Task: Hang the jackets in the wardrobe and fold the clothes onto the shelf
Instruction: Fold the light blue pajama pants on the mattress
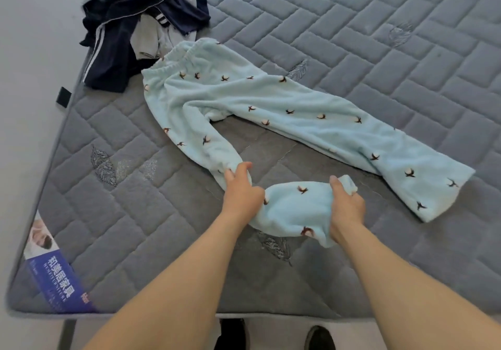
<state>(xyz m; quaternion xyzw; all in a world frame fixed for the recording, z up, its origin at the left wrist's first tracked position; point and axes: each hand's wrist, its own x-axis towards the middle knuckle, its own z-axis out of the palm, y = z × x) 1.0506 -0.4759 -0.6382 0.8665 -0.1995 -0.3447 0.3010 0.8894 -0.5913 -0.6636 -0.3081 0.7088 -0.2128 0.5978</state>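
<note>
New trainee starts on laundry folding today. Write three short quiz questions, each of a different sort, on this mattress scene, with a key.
1. True or false: both legs of the light blue pyjama trousers lie flat and straight on the mattress.
2. Multiple choice: the pile of dark clothes lies A) beyond the waistband, near the mattress's far left corner; B) under the trousers; C) on the floor.
3. Fill in: the left hand and right hand both grip the same trouser ____.

Key:
1. False; the near leg is bunched up in the hands.
2. A
3. leg
</note>
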